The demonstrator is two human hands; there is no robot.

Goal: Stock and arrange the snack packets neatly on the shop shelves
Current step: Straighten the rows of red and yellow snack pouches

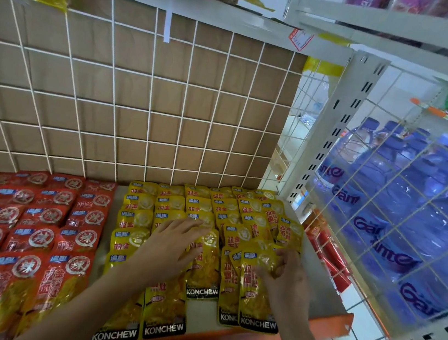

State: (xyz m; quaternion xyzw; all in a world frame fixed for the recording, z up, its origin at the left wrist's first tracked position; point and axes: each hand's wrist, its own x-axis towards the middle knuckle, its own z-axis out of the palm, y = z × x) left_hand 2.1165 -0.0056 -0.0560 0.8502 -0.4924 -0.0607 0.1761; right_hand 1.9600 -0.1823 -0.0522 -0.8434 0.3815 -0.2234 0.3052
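The yellow packet (257, 301) lies near the shelf's (317, 278) front right corner. It looks light, floppy and probably slick, so it's best pinched at the top seam, and that's just where the right hand's (285, 279) curled fingers have it. The left hand (172, 243) lies flat, fingers straight, steadying the neighbouring yellow packets (138, 218) beside the red packets (36, 230).
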